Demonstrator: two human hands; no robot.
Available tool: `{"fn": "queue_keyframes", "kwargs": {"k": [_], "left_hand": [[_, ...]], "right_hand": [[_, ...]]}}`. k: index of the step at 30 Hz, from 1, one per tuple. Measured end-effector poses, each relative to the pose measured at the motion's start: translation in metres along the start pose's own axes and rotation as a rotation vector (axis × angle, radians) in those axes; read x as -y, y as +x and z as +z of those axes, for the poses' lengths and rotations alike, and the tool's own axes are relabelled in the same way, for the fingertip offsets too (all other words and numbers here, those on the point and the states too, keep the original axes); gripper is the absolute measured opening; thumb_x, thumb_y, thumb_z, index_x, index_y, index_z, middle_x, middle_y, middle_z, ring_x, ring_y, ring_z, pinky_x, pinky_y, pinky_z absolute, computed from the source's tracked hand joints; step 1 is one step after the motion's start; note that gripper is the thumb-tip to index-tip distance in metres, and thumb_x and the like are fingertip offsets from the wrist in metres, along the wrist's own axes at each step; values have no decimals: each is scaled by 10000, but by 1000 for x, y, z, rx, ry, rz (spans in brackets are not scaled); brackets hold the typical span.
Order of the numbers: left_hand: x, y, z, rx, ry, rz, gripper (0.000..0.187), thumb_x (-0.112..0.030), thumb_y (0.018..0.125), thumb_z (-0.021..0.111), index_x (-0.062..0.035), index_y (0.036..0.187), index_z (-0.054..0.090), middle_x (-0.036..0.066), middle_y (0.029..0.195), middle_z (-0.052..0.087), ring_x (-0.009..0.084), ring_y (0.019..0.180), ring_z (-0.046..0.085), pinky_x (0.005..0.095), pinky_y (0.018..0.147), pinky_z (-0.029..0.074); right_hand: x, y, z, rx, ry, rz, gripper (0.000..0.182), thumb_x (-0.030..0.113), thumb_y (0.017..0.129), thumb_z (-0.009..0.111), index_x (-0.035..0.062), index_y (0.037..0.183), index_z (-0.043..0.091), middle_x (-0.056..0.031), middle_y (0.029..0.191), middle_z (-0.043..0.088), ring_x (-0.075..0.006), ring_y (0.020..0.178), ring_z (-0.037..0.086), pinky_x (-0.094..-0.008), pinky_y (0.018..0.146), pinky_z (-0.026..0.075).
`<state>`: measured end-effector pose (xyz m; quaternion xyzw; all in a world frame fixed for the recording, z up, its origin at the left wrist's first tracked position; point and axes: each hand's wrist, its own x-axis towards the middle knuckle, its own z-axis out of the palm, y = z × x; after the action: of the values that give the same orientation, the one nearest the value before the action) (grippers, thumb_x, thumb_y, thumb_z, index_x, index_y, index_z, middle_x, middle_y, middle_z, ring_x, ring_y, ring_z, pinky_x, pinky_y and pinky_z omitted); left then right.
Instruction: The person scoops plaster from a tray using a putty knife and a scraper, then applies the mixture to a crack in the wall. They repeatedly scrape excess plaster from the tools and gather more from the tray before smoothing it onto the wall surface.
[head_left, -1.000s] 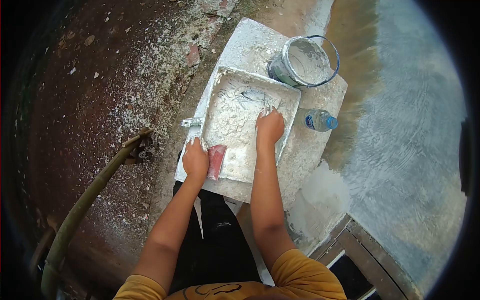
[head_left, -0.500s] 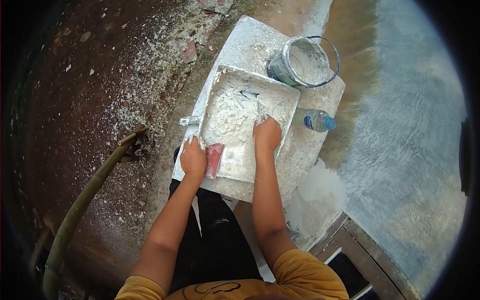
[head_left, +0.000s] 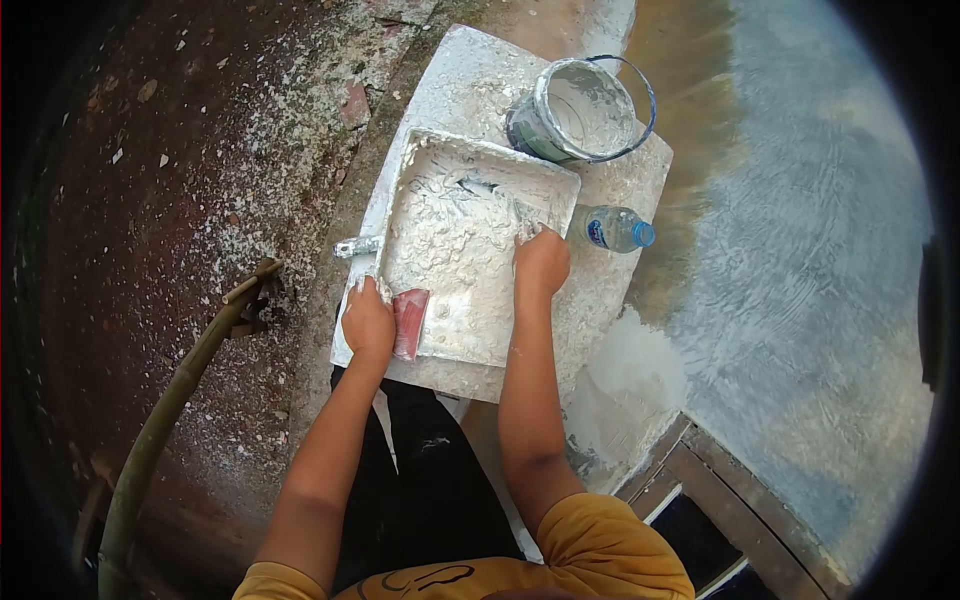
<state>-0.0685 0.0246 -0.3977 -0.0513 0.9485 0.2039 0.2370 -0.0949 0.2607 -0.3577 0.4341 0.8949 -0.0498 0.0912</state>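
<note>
A shallow tray (head_left: 577,192) of wet white paste sits on a splattered board (head_left: 606,290). My left hand (head_left: 368,320) is closed at the tray's near left edge, its fingertips smeared white. A flat red piece (head_left: 410,322) lies against the tray's lower left edge, just right of that hand; whether the fingers grip it or the tray's rim I cannot make out. Over the right part of the paste, my right hand (head_left: 541,262) is closed around a paste-covered tool (head_left: 521,212), whose lower end is hard to tell from the paste.
A paste-coated bucket (head_left: 583,110) with a raised handle stands beyond the tray. A plastic bottle (head_left: 617,229) lies right of it. A white-smeared handle (head_left: 357,246) sticks out at the tray's left side. A bamboo pole (head_left: 185,385) rises on the left; a wooden frame (head_left: 730,490) is lower right.
The tray, board, bucket and bottle appear shifted slightly left in view. My right hand has moved a little to the right relative to the tray. Both hands stay closed.
</note>
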Motion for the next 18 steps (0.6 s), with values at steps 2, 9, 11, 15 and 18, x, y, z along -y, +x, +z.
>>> {"fn": "queue_keyframes", "kwargs": {"k": [2, 9, 11, 15, 18], "left_hand": [[-1, -2, -1, 0, 1, -13, 286, -91, 772, 576, -40, 1043, 501, 222, 945, 573, 428, 819, 590, 493, 714, 472], [-3, -2, 2, -8, 36, -32, 269, -92, 762, 597, -40, 1011, 511, 207, 944, 574, 408, 831, 591, 484, 718, 471], [-2, -1, 3, -31, 60, -30, 246, -87, 749, 604, -36, 974, 518, 187, 947, 578, 382, 837, 596, 467, 715, 475], [2, -1, 6, -13, 30, -20, 298, -99, 770, 597, -41, 1047, 504, 229, 942, 568, 427, 833, 583, 496, 727, 465], [1, -2, 8, -30, 34, -14, 298, -100, 770, 594, -37, 1047, 504, 228, 934, 569, 426, 826, 583, 495, 723, 464]], "right_hand": [[-8, 2, 6, -16, 15, -20, 353, 226, 720, 724, 65, 1029, 671, -145, 941, 652, -309, 861, 633, -388, 720, 510], [-5, 12, 1, -12, 120, 73, 361, 218, 712, 734, 49, 1024, 669, -173, 940, 657, -320, 882, 632, -390, 732, 508], [3, 17, -7, 0, 133, 81, 352, 219, 714, 733, 45, 1014, 672, -184, 940, 656, -324, 889, 631, -392, 732, 508], [7, 16, -7, -12, 141, 72, 326, 221, 726, 724, 25, 982, 677, -199, 922, 652, -337, 865, 630, -400, 717, 507], [-3, 8, 15, -144, 129, -32, 315, 217, 737, 713, 23, 983, 676, -194, 886, 647, -339, 828, 628, -406, 708, 504]]}}
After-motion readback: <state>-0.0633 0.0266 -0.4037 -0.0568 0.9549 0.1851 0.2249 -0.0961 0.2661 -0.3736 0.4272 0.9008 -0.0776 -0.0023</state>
